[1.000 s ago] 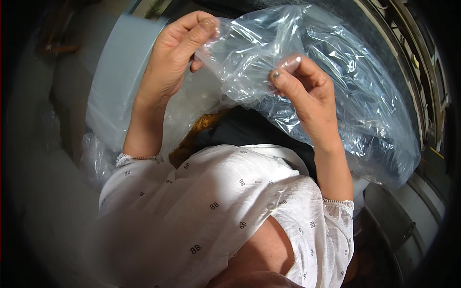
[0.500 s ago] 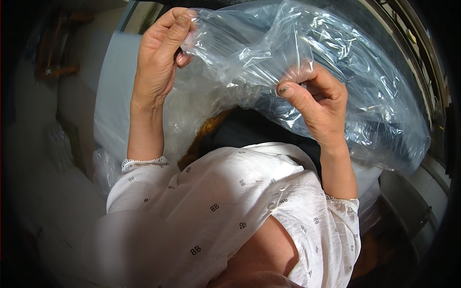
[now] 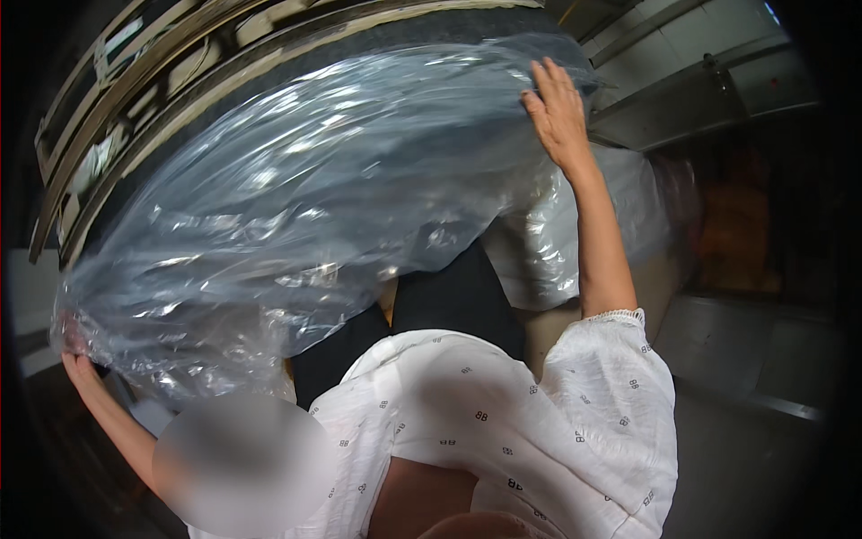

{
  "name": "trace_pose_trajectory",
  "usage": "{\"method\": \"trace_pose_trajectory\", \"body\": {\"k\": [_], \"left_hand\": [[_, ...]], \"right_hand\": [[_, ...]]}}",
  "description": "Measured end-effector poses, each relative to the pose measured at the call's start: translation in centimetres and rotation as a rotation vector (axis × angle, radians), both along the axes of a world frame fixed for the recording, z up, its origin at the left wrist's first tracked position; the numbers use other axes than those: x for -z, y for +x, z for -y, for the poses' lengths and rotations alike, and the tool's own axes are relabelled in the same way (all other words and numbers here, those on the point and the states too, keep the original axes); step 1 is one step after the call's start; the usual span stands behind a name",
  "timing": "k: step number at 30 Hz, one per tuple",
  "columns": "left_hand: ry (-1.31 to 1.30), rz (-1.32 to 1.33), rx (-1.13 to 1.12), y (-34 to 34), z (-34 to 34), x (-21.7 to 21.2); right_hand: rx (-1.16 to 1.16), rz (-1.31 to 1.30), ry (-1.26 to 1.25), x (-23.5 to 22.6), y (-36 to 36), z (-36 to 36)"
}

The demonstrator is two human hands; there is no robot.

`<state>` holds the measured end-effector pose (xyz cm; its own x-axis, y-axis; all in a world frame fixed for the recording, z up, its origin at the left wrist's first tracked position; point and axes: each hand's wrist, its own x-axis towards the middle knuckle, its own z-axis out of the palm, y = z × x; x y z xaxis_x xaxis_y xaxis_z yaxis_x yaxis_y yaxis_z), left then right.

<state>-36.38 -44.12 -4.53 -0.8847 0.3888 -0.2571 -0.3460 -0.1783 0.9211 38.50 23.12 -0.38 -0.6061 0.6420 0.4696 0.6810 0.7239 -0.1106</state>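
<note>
A large clear plastic bag (image 3: 359,171) is spread wide over a dark surface in front of me, wrinkled and shining. My right hand (image 3: 558,108) lies on its far right end, fingers stretched out and nearly flat. At the far left, my left hand (image 3: 74,340) is at the other end of the bag, partly covered by crumpled film. Its fingers are blurred through the plastic, so their grip does not show. The bag's near edge hangs over my dark-trousered lap.
Behind the bag runs a dark surface (image 3: 431,38) with wooden slats (image 3: 117,99) along its far side. More clear plastic in a bundle (image 3: 611,193) lies to the right, below my right forearm. Grey metal panels (image 3: 664,103) stand at the far right.
My hands have moved far apart, stretching the film out sideways. My right hand has let go of its pinch and flattened. The view has turned to the right.
</note>
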Motion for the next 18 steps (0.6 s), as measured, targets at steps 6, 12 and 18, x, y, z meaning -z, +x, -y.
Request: {"method": "trace_pose_trajectory", "body": {"k": [6,12,18], "left_hand": [[-1.202,-0.995,-0.122,1.2,-5.8,-5.9],[-1.053,-1.406,0.201,27.7,-32.1,-10.0],[-0.611,-1.517,0.401,41.6,-42.8,-7.1]], "right_hand": [[-0.209,0.146,-0.054,-0.9,-2.1,2.6],[-0.319,0.107,-0.099,-1.9,-1.4,0.3],[0.085,-0.099,0.014,-1.4,-0.3,-7.8]]}}
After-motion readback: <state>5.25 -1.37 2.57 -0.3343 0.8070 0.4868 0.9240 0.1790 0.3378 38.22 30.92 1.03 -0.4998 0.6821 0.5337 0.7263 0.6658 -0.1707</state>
